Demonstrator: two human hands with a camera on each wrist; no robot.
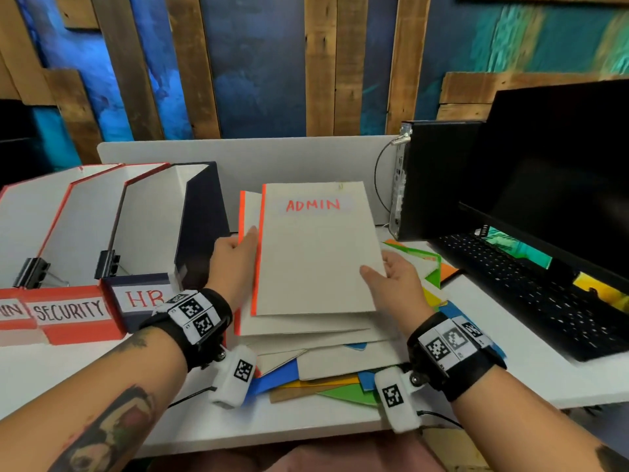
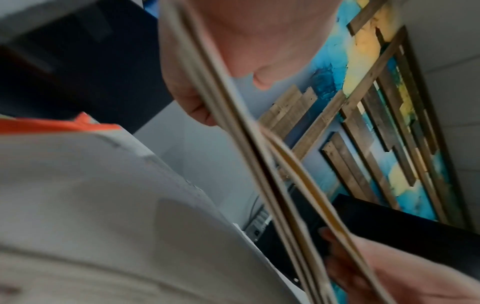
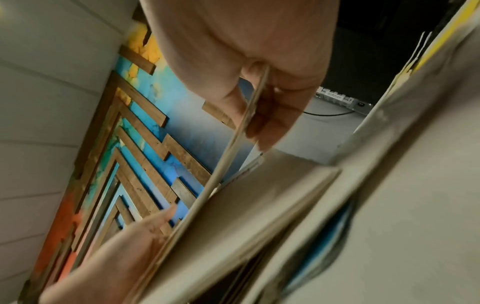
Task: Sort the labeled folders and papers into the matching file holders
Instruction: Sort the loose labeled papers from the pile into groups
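Note:
A grey folder marked ADMIN (image 1: 313,253) with an orange spine is raised over a pile of folders and coloured papers (image 1: 326,362) at the table's middle. My left hand (image 1: 238,257) grips the spine side, thumb on a second orange-spined folder (image 1: 248,212) just under it; in the left wrist view thumb and fingers (image 2: 192,102) pinch several card layers (image 2: 249,156). My right hand (image 1: 388,277) pinches the ADMIN folder's right edge (image 3: 233,148). Three file holders stand at the left: HR (image 1: 143,298), SECURITY (image 1: 68,311) and one with its label cut off (image 1: 10,311).
A black monitor (image 1: 561,185) and keyboard (image 1: 531,287) fill the right side, with a small black computer box (image 1: 435,178) and its cable behind the pile. Binder clips (image 1: 32,272) join the holders. A grey divider panel (image 1: 272,155) bounds the back.

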